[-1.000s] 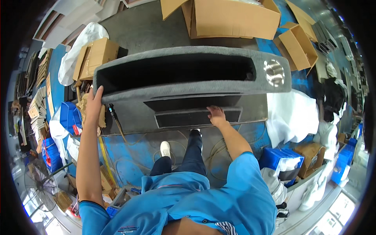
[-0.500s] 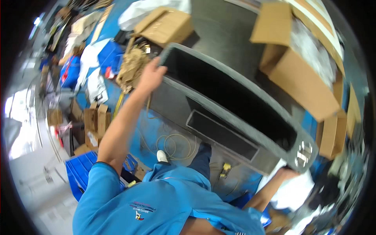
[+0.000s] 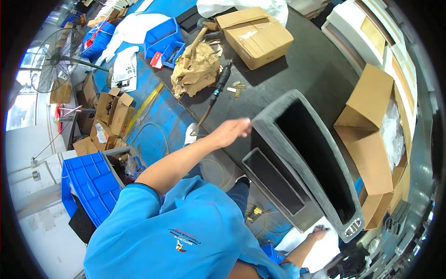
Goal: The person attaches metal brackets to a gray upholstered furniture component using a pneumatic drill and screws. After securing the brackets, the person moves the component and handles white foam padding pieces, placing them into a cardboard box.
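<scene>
Farthest left, a round wire fan (image 3: pixel 51 60) stands over the floor, perhaps to cool the workplace. Along the left part of the desk (image 3: pixel 306 69), crumpled brown paper (image 3: pixel 195 69) and a slim dark tool (image 3: pixel 222 81) with a cord lie near the edge, likely for easy reach. The left hand (image 3: pixel 232 132) has its fingers loosely bent at the near end of the long grey box (image 3: pixel 299 172); whether it grips or only brushes that end cannot be told. Just beside the box lies a flat, dark, rimmed panel (image 3: pixel 274 181). The box itself sits slanted on the desk, its deep hollow facing up, probably keeping the opening accessible; its covering looks fuzzy and soft, its ends rounded, with a shiny metallic fitting at one. The right hand (image 3: pixel 318 232), fingers curled, is near that end, above a smooth white sheet (image 3: pixel 320 258); its hold cannot be made out. Farther right, a stiff cardboard carton (image 3: pixel 367 125) stands with flaps spread around clear plastic.
</scene>
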A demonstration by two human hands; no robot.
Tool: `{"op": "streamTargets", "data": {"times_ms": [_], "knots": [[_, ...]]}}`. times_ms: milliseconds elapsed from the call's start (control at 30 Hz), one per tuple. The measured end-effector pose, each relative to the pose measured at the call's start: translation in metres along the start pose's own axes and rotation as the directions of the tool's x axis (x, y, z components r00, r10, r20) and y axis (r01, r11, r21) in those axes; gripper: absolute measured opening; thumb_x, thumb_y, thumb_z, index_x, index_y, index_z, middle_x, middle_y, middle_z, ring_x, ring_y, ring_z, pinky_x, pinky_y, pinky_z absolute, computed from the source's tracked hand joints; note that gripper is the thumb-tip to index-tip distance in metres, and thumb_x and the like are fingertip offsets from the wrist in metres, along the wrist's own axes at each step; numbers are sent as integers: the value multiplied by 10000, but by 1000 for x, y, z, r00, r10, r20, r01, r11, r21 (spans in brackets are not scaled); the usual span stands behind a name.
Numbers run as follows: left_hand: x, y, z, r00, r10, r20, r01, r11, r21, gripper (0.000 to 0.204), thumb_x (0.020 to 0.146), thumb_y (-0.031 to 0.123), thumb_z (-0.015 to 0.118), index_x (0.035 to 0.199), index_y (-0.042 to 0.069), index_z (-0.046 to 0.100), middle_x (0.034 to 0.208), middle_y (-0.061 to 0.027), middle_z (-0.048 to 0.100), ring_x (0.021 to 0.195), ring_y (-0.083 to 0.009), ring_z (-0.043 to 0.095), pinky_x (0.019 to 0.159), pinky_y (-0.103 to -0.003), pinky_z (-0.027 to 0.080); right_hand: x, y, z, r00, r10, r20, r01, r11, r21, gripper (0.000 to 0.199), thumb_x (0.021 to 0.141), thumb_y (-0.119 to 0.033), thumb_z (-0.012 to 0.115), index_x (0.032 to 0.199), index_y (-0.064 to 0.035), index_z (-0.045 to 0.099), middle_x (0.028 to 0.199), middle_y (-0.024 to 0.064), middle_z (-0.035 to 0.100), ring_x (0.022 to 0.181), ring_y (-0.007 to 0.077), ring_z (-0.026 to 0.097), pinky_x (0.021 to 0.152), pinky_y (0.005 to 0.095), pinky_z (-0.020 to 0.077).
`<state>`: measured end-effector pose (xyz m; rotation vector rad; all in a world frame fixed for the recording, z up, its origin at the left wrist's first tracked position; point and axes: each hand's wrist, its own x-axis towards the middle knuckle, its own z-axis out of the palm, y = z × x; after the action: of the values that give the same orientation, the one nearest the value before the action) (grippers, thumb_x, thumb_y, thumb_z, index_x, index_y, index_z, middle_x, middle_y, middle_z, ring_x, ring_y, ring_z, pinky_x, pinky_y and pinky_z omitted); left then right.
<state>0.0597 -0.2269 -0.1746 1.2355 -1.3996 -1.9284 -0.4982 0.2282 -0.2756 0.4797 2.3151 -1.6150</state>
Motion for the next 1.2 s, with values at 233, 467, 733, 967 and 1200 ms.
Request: {"op": "streamTargets", "data": {"times_ms": [233, 467, 733, 967, 1200], "knots": [[22, -86, -194, 970, -81, 229, -89, 757, 648, 307, 985, 319, 610, 1159, 75, 680, 1008, -163, 739, 971, -344, 703, 860, -434, 544, -349, 137, 153, 665, 426, 613, -39, 840, -542, 202, 1017, -238, 628, 992, -43, 675, 870, 77, 719, 688, 148, 673, 611, 273, 570], [19, -91, -389, 970, -136, -202, 200, 917, 344, 238, 1026, 207, 567, 1117, 16, 677, 929, -67, 730, 834, -158, 691, 722, -329, 561, -508, 165, 492, 371, 247, 895, 328, 867, -375, 309, 1068, -329, 545, 969, -54, 645, 714, 0, 588, 590, 78, 488, 544, 243, 397], [53, -70, -455, 984, -118, -133, 160, 914, 373, 209, 1023, 199, 601, 1054, 4, 668, 926, -59, 714, 868, -138, 668, 797, -300, 533, -530, 203, 756, 630, -77, 773, 744, 343, -573, 542, 932, -434, 677, 1291, -38, 591, 1037, 188, 727, 1039, 370, 690, 892, 459, 524], [94, -62, -360, 979, -3, 205, -136, 740, 659, 243, 997, 223, 589, 1155, 48, 648, 1037, -192, 703, 950, -386, 675, 812, -457, 538, -529, 194, 751, 563, -7, 826, 754, 414, -510, 657, 870, -455, 745, 1374, -90, 536, 984, 148, 733, 972, 376, 701, 853, 475, 537], [70, -76, -362, 928, -76, 365, -193, 739, 645, 318, 989, 165, 587, 1282, 42, 571, 1045, -190, 701, 966, -375, 681, 836, -459, 539, -474, 192, 687, 324, 349, 879, 567, 673, -476, 576, 913, -380, 736, 1351, -44, 573, 1000, 115, 714, 911, 219, 686, 750, 368, 538]]}}
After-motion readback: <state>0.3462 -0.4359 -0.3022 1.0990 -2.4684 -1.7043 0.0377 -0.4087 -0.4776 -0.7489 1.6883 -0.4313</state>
